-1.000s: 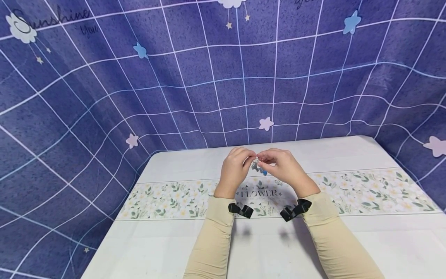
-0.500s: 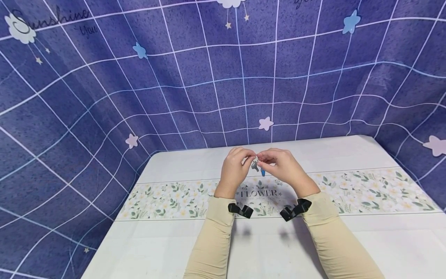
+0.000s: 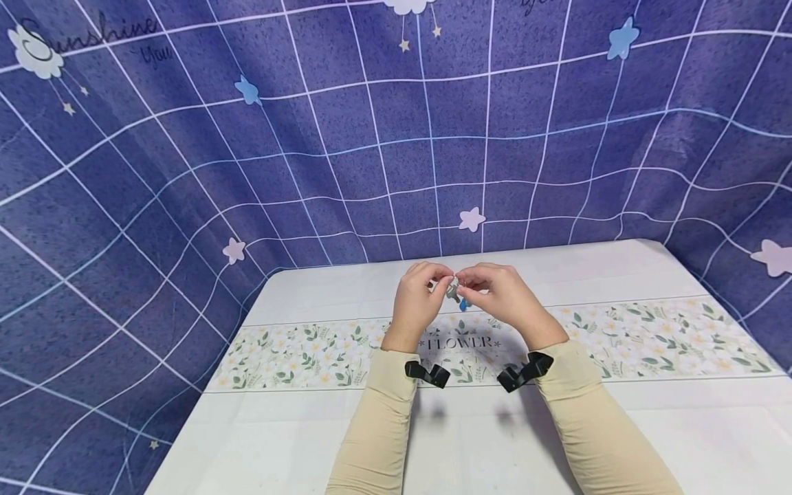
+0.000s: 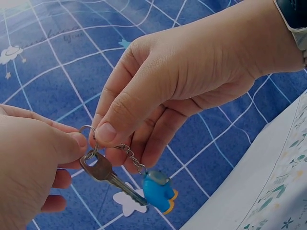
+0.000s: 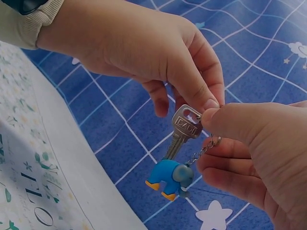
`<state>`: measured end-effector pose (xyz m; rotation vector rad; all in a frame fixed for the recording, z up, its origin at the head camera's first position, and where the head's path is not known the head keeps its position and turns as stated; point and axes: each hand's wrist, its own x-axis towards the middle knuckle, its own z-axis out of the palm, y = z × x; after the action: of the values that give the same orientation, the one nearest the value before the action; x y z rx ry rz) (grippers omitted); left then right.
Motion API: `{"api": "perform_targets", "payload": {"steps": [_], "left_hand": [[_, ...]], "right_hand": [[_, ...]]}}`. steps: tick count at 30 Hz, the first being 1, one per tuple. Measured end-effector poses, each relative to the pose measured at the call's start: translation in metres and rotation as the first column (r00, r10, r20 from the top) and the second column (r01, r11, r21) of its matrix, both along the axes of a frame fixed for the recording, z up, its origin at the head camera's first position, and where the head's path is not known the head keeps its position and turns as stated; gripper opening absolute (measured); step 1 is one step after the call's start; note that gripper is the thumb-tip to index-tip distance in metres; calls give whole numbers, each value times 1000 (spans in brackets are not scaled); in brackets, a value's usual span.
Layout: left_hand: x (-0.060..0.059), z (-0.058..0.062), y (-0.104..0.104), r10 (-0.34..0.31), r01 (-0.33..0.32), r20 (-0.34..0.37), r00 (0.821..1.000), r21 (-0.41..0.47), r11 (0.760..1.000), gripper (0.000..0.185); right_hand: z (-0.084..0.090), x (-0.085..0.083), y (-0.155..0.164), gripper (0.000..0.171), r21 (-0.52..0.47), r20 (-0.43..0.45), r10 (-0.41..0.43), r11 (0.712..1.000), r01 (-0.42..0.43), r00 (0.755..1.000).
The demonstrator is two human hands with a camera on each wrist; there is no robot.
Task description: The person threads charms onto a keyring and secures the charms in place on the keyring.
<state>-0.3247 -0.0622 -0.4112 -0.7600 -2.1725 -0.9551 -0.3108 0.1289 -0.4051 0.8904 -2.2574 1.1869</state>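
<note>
Over the middle of the table, my left hand (image 3: 416, 302) and right hand (image 3: 507, 295) meet fingertip to fingertip. In the left wrist view, a thin metal key ring (image 4: 88, 126) is pinched by the thumb and finger of each hand, from opposite sides. A silver key (image 4: 100, 167) hangs on the ring below the fingertips. Beside it, a blue elephant charm (image 4: 156, 189) with yellow feet dangles from a short chain (image 4: 130, 155). Seen in the right wrist view, the key's head (image 5: 187, 122) lies right by the thumbs, and its blade overlaps the elephant.
A white table (image 3: 278, 430) carries a flower-printed band (image 3: 297, 357) with the word FLOWER. Behind and to the left hangs a blue grid-patterned curtain (image 3: 346, 165) with stars. Black straps with small cameras (image 3: 430, 373) sit on both wrists.
Both hands stay almost in place. The blue elephant has swung a little to the left beneath the fingers, and the key has shifted slightly as it hangs.
</note>
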Motion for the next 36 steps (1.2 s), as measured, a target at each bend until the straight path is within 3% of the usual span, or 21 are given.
{"api": "perform_targets", "payload": {"steps": [10,19,24,36], "left_hand": [[-2,-1,1,-37,35,22,999,72,997,5],[-2,0,1,-64,49,131,989,116,992,4],[-1,2,0,-54,38,190,980,90,995,5],[0,4,-1,-30,26,237,971,18,999,6]], "right_hand": [[0,0,0,17,9,3,0,1000,0,1000],[0,1,0,18,26,4,-8,1000,8,1000],[0,1,1,19,33,-1,-12,999,12,1000],[1,1,2,19,53,0,-27,998,27,1000]]}}
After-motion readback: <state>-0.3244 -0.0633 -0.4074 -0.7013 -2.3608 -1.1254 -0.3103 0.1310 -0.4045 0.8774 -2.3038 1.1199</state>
